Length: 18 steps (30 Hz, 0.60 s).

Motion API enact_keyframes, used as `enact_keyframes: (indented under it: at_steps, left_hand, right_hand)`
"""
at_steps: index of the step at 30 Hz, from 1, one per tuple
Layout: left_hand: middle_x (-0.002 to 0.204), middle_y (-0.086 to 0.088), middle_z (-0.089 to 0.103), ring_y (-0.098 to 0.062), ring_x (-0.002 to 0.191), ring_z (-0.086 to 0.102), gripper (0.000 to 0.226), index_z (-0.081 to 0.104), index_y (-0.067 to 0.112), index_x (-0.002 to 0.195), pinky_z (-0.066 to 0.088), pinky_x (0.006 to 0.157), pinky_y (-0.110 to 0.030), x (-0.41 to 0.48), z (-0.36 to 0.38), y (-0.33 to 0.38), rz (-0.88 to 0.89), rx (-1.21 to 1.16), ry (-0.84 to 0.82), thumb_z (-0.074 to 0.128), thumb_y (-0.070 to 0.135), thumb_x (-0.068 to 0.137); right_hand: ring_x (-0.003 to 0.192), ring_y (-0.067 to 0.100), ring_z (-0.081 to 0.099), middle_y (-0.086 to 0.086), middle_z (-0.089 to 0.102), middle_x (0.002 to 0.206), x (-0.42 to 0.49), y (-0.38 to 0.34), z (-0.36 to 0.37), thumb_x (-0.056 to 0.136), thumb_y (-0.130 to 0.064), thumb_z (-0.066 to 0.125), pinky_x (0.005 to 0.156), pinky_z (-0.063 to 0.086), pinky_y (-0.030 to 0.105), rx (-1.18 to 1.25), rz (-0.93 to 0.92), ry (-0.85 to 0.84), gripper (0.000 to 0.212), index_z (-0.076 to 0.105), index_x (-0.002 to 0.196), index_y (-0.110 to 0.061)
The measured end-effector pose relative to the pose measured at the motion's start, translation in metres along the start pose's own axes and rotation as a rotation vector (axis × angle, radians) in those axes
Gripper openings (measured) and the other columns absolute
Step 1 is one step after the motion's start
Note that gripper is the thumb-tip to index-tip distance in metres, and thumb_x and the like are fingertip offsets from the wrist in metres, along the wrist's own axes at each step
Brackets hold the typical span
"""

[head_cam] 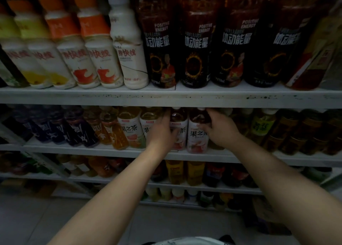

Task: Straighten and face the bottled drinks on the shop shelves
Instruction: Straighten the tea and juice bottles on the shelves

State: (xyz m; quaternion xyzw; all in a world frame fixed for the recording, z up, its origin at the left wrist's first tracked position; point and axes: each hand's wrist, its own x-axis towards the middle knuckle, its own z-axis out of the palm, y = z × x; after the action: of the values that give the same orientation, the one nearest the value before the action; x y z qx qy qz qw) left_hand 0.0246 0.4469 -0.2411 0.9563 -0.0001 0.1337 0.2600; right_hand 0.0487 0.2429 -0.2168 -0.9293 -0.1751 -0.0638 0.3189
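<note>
Head view, dim light, some motion blur at the left of the frame.

Both bare arms reach up to the second white metal shelf (231, 158).

Left hand (162, 131): fingers curled up along the left side of the left red tea bottle (179, 119), a clear plastic bottle of dark reddish liquid with a white label. The thumb lies across the label front. The grip is closed around the bottle, and the hand hides much of the label.

Right hand (221, 130): fingers hooked over the shoulder of the right red tea bottle (196, 136), which is the same clear plastic, dark liquid and white label with pink fruit print. The thumb presses the label's right edge. The grip is closed around the bottle, and the label characters face front.

Both held bottles stand upright at the front edge of the second shelf, side by side. I cannot tell whether they touch.

To the left on the same shelf are pale yellow tea bottles with white labels (129, 128), then orange drinks, then dark purple-labelled bottles (74, 131). To the right is a green-labelled tea bottle (262, 124).

On the top white shelf (166, 96) stand tall dark energy-drink bottles with black labels (196, 46) and white opaque milk-drink bottles (129, 55).
</note>
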Motion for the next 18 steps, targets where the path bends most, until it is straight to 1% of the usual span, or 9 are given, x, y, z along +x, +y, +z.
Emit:
enact_keyframes:
  at_steps: [3, 5, 7, 10, 12, 13, 14, 16, 18]
  left_hand:
    - [0.149, -0.001, 0.035, -0.023, 0.13, 0.042, 0.078, 0.015, 0.026, 0.149, 0.044, 0.096, -0.039, -0.008, 0.006, 0.003, 0.01, 0.009, 0.039, 0.062, 0.036, 0.087]
    - [0.154, -0.001, 0.027, -0.022, 0.132, 0.039, 0.082, 0.009, 0.027, 0.151, 0.043, 0.096, -0.038, -0.014, 0.011, 0.005, 0.006, -0.014, 0.053, 0.061, 0.037, 0.087]
    - [0.158, -0.001, 0.017, -0.022, 0.135, 0.036, 0.086, 0.003, 0.028, 0.151, 0.043, 0.097, -0.04, -0.022, 0.016, 0.007, -0.009, -0.032, 0.052, 0.059, 0.038, 0.087]
    - [0.16, -0.005, 0.003, -0.025, 0.139, 0.03, 0.09, -0.003, 0.025, 0.151, 0.045, 0.094, -0.04, -0.037, 0.023, 0.012, -0.021, -0.047, 0.057, 0.058, 0.04, 0.087]
    - [0.16, -0.008, -0.003, -0.024, 0.143, 0.019, 0.092, -0.004, 0.02, 0.152, 0.043, 0.094, -0.036, -0.046, 0.029, 0.015, -0.001, -0.054, 0.076, 0.058, 0.041, 0.088]
    - [0.16, -0.007, -0.005, -0.02, 0.143, 0.012, 0.091, -0.003, 0.02, 0.152, 0.041, 0.093, -0.032, -0.051, 0.031, 0.016, 0.015, -0.067, 0.097, 0.059, 0.039, 0.088]
    - [0.159, -0.006, -0.003, -0.011, 0.141, 0.007, 0.088, 0.002, 0.02, 0.152, 0.037, 0.09, -0.029, -0.055, 0.032, 0.018, 0.038, -0.087, 0.131, 0.06, 0.036, 0.088]
    - [0.157, -0.007, 0.017, 0.005, 0.135, 0.006, 0.075, 0.022, 0.018, 0.149, 0.035, 0.086, -0.026, -0.064, 0.036, 0.021, 0.111, -0.155, 0.199, 0.063, 0.025, 0.087]
    - [0.144, -0.005, 0.043, 0.011, 0.129, 0.021, 0.057, 0.045, 0.015, 0.138, 0.039, 0.087, -0.026, -0.068, 0.039, 0.028, 0.21, -0.226, 0.205, 0.06, 0.02, 0.083]
  right_hand:
    - [0.121, 0.021, 0.048, 0.003, 0.048, 0.137, -0.017, 0.002, 0.012, 0.084, -0.028, 0.067, 0.095, 0.044, 0.033, 0.033, -0.049, 0.111, 0.071, 0.028, 0.144, -0.028]
    - [0.129, 0.014, 0.038, -0.001, 0.031, 0.15, -0.031, 0.003, 0.02, 0.084, -0.025, 0.066, 0.096, 0.04, 0.027, 0.076, -0.078, 0.133, 0.085, 0.011, 0.148, -0.036]
    - [0.13, 0.008, 0.032, -0.009, 0.009, 0.158, -0.046, 0.005, 0.028, 0.087, -0.026, 0.062, 0.093, 0.04, 0.025, 0.065, -0.07, 0.125, 0.09, -0.002, 0.147, -0.043]
    - [0.122, 0.01, 0.043, -0.019, -0.013, 0.154, -0.058, 0.01, 0.038, 0.092, -0.028, 0.054, 0.085, 0.049, 0.027, 0.037, -0.033, 0.118, 0.085, -0.011, 0.144, -0.046]
    - [0.121, 0.014, 0.048, -0.02, -0.018, 0.153, -0.06, 0.009, 0.042, 0.094, -0.028, 0.05, 0.084, 0.051, 0.031, 0.047, -0.011, 0.12, 0.082, -0.012, 0.145, -0.043]
    - [0.12, 0.015, 0.049, -0.02, -0.018, 0.153, -0.061, 0.009, 0.043, 0.094, -0.028, 0.049, 0.084, 0.052, 0.032, 0.049, -0.009, 0.122, 0.081, -0.011, 0.146, -0.042]
    - [0.121, 0.015, 0.049, -0.02, -0.018, 0.153, -0.062, 0.009, 0.044, 0.094, -0.027, 0.049, 0.083, 0.053, 0.032, 0.049, -0.018, 0.13, 0.08, -0.01, 0.147, -0.041]
    - [0.126, 0.009, 0.042, -0.019, -0.009, 0.156, -0.067, 0.013, 0.044, 0.095, -0.026, 0.049, 0.086, 0.049, 0.026, 0.07, -0.04, 0.147, 0.075, -0.001, 0.149, -0.037]
    - [0.13, -0.001, 0.033, -0.018, 0.01, 0.155, -0.078, 0.02, 0.041, 0.095, -0.028, 0.049, 0.095, 0.037, 0.015, 0.107, 0.031, 0.172, 0.064, 0.016, 0.149, -0.033]
